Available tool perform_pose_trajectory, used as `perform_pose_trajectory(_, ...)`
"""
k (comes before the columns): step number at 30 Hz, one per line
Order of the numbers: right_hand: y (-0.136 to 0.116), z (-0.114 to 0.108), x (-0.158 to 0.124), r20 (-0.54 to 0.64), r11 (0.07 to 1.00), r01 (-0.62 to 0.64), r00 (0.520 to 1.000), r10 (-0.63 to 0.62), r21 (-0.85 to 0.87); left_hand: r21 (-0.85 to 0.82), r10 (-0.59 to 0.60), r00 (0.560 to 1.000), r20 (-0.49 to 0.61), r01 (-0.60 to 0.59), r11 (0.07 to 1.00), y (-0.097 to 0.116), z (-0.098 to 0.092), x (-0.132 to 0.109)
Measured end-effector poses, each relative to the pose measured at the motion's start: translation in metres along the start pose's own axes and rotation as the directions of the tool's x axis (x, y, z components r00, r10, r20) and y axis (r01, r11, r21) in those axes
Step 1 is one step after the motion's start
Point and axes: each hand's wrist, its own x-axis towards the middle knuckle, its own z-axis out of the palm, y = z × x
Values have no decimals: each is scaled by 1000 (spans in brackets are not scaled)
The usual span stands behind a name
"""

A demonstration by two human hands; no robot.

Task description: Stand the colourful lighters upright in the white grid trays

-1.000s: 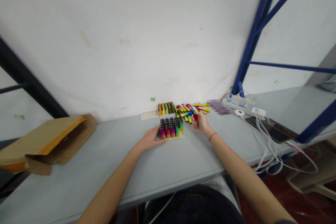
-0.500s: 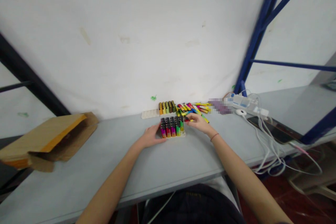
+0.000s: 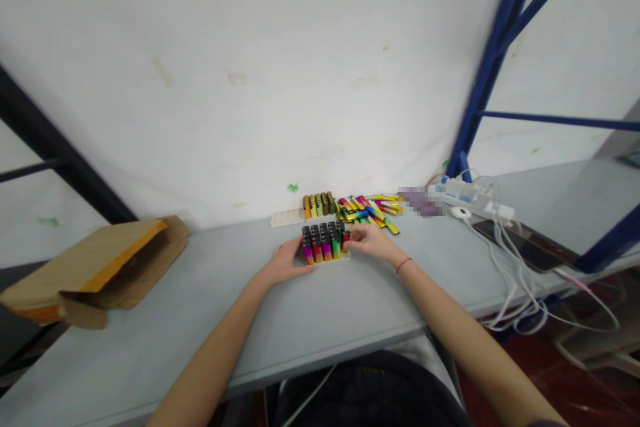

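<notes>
A rack of upright disposable lighters (image 3: 320,247) with rainbow-coloured bodies and dark tops stands on a pale base (image 3: 329,259) near the table's back. My right hand (image 3: 365,241) reaches its right side, fingertips pinching the top of a red lighter (image 3: 346,241) that stands in the end column. My left hand (image 3: 287,261) lies against the rack's left corner, holding nothing. Behind them, a row of gold and green lighters (image 3: 317,205) stands upright, and a heap of loose yellow, pink and blue lighters (image 3: 367,209) lies to the right.
A white moulded tray (image 3: 287,217) sits on the grey table (image 3: 190,293) by the wall. A brown envelope (image 3: 105,273) lies at the left edge. At the right are a power strip (image 3: 460,191), white cables (image 3: 515,287) and a phone (image 3: 520,247).
My right hand has moved left from above the loose heap to the rack's right side, and the red lighter now stands in the rack. My left hand has stayed against the rack.
</notes>
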Motion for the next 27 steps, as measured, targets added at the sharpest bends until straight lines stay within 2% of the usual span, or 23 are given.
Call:
perform_pose_trajectory(3, -1, 1, -1, 1, 1000, 15, 1000, -15, 2, -1, 7, 1000, -4, -7, 1000, 0, 0, 0)
perform_pose_trajectory(6, 0, -7, -1, 6, 998, 27, 1000, -27, -54, 0, 4, 1000, 2, -4, 1000, 2, -1, 0)
perform_pose_trajectory(8, 6, -17, 0, -74, 989, -3, 997, -8, -147, 3, -3, 1000, 12, 3, 1000, 3, -2, 0)
perform_pose_trajectory(10, 17, -29, 0, -215, 952, -112, 975, 50, -286, 10, -7, 1000, 27, 6, 1000, 5, -2, 0)
perform_pose_trajectory(12, 32, -41, -1, -355, 856, -284, 926, 128, -432, 19, -5, 999, 38, 4, 1000, 4, -2, 0)
perform_pose_trajectory(14, 47, -49, -3, -450, 720, -450, 868, 212, -528, 25, 0, 999, 46, -1, 1000, 3, -1, 1)
perform_pose_trajectory(16, 58, -53, -6, -488, 606, -560, 819, 303, -564, 24, 7, 999, 46, -8, 1000, 0, 0, 1)
perform_pose_trajectory(18, 64, -54, -8, -489, 552, -613, 788, 375, -565, 18, 15, 999, 37, -16, 1000, -1, 0, 2)
perform_pose_trajectory(24, 73, -55, -10, -562, 532, -711, 697, 446, -460, 6, 34, 999, 24, -34, 999, 0, 0, 1)
perform_pose_trajectory(27, 78, -59, -8, -599, 646, -676, 695, 399, -354, -7, 44, 999, 12, -44, 999, -1, 0, 1)
